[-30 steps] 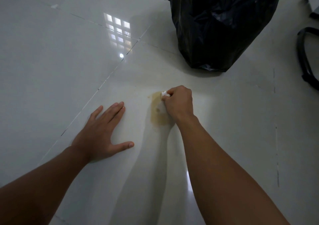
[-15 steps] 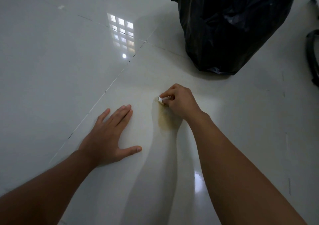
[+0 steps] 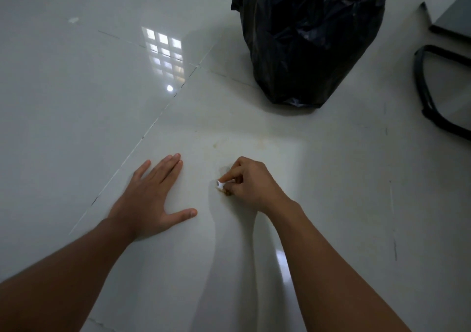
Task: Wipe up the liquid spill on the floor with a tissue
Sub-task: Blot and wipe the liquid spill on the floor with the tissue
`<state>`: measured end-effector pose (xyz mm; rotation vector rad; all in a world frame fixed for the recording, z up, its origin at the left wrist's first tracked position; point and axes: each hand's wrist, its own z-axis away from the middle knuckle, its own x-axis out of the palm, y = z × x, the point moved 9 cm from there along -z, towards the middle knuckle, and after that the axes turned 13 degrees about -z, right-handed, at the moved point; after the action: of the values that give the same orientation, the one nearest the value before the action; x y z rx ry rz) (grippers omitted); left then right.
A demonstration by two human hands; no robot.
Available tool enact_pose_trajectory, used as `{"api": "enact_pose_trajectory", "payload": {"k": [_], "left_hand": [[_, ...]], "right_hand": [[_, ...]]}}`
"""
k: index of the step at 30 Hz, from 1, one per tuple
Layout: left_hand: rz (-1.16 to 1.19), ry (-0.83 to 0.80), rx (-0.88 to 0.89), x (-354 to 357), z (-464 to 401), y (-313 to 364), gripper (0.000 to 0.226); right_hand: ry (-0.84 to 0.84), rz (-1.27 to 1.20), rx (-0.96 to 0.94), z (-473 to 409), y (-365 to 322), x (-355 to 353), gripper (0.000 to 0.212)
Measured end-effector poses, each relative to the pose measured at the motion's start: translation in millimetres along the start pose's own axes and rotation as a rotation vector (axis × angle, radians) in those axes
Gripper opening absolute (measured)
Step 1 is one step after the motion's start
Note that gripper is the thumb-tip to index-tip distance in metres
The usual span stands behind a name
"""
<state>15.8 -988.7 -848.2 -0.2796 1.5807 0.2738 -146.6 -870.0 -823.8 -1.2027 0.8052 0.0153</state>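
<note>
My right hand (image 3: 251, 182) is closed around a small wad of tissue (image 3: 220, 185), white at the tip and stained brown underneath, pressed to the glossy white tile floor (image 3: 76, 102). Only faint brownish smears of the spill (image 3: 216, 146) show on the tile just beyond the hand; whatever lies under the hand is hidden. My left hand (image 3: 150, 199) lies flat on the floor, palm down with fingers spread, a short way left of the tissue and holding nothing.
A bin lined with a black plastic bag (image 3: 308, 41) stands open on the floor beyond my right hand. Black chair legs (image 3: 430, 94) and a dark furniture corner (image 3: 451, 20) sit at the far right. Tile joints run diagonally past my left hand.
My right hand has dragged the tissue toward me across the brown patch, and most of that stain is gone from the tile. The view has shifted, showing more of the bin. My left hand stays planted.
</note>
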Motion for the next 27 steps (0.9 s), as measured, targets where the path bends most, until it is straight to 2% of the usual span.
{"api": "enact_pose_trajectory", "payload": {"k": [3, 5, 9, 15, 23, 27], "left_hand": [[0.001, -0.005, -0.002, 2, 1, -2, 0.11], [-0.005, -0.001, -0.004, 3, 1, -2, 0.11], [0.003, 0.001, -0.001, 2, 1, -2, 0.11], [-0.001, -0.011, -0.004, 3, 2, -3, 0.11], [0.001, -0.004, 0.003, 3, 1, -2, 0.109], [0.002, -0.005, 0.001, 3, 2, -2, 0.109]], "right_hand": [[0.234, -0.103, 0.042, 11, 13, -45, 0.015], [0.3, -0.063, 0.104, 19, 26, -64, 0.015], [0.199, 0.007, 0.166, 31, 34, -50, 0.013], [0.115, -0.02, 0.091, 28, 9, -5, 0.018], [0.232, -0.066, 0.039, 29, 1, 7, 0.007], [0.258, -0.018, 0.013, 11, -6, 7, 0.014]]}}
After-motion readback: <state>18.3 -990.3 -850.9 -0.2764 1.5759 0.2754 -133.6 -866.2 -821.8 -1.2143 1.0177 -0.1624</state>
